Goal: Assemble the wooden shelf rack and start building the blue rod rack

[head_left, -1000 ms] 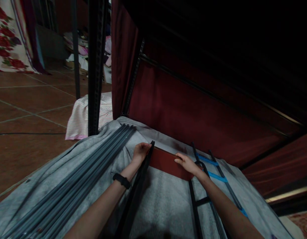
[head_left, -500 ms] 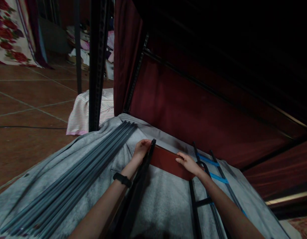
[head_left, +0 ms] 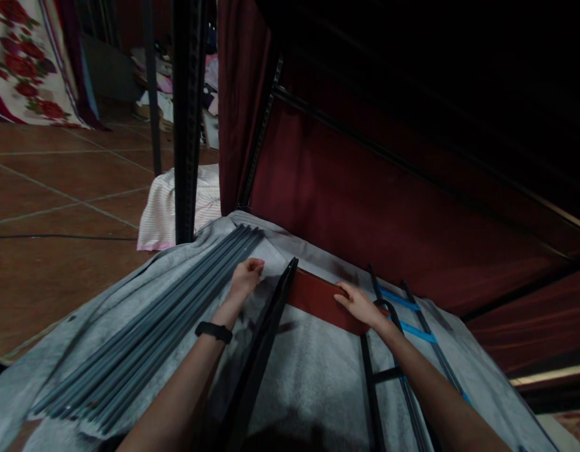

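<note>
A flat reddish-brown board [head_left: 318, 302] stands between the two long rails of a black frame. My right hand [head_left: 360, 305] grips its upper edge near the right end, thumb on the near face. The left end meets the tip of the black left rail [head_left: 265, 351]; a thinner right rail [head_left: 370, 389] runs down from the other end. Left of the frame, my left hand [head_left: 245, 276] hangs apart from it, fingers curled and pressed together. Whatever may be in those fingers is too small to make out. That wrist wears a dark band [head_left: 214, 331].
Grey tubes [head_left: 162, 326] lie bundled on the grey blanket [head_left: 313, 389] to the left. More black frames with blue strips [head_left: 417, 331] lie at the right. A black perforated post [head_left: 185, 157] rises at the left edge, and a maroon curtain [head_left: 365, 207] hangs behind.
My left hand has let go of the frame's left corner and drawn away to the left. My right hand stays on the board. The view has shifted slightly.
</note>
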{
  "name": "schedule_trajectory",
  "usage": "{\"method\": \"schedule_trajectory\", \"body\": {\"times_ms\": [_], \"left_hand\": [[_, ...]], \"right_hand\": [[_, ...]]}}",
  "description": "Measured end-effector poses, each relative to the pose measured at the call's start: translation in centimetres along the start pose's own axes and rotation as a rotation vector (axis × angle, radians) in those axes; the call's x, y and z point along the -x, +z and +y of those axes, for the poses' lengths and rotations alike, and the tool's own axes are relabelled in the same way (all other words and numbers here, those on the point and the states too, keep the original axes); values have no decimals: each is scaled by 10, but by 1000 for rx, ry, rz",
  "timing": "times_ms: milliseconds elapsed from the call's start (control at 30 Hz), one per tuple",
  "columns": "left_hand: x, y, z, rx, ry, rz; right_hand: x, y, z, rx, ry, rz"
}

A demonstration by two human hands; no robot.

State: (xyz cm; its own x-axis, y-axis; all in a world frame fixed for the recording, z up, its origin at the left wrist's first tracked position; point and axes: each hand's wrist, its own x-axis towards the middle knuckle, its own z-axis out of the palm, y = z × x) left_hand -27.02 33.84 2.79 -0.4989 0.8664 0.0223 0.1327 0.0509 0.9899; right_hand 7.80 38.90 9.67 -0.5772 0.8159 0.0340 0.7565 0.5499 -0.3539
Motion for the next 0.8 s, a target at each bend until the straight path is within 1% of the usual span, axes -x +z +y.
{"method": "schedule_trajectory", "body": {"times_ms": [100, 167, 233, 300, 367, 467, 567, 667, 733, 800], "left_hand": [[2, -35, -15, -207, -16, -15], [6, -55, -19, -362, -2, -55], [13, -70, -19, -514, 22, -121], [20, -80, -19, -654, 42, -210], [29, -84, -18, -771, 59, -303], [41, -82, -19, -897, 68, -403], [49, -75, -21, -962, 55, -436], [49, -72, -23, -985, 47, -445], [44, -75, -22, -986, 29, -467], [38, -82, -18, -980, 17, -495]], "right_hand": [[2, 3, -1, 103, -72, 63], [3, 5, -1, 166, -103, 98], [4, 8, 1, 227, -118, 128], [6, 10, 2, 280, -128, 153], [8, 11, 2, 318, -138, 177], [12, 8, 2, 343, -163, 212], [22, -3, -1, 334, -196, 213], [40, -20, -2, 320, -216, 179], [58, -34, -1, 310, -219, 167], [82, -47, 2, 290, -212, 185]]}}
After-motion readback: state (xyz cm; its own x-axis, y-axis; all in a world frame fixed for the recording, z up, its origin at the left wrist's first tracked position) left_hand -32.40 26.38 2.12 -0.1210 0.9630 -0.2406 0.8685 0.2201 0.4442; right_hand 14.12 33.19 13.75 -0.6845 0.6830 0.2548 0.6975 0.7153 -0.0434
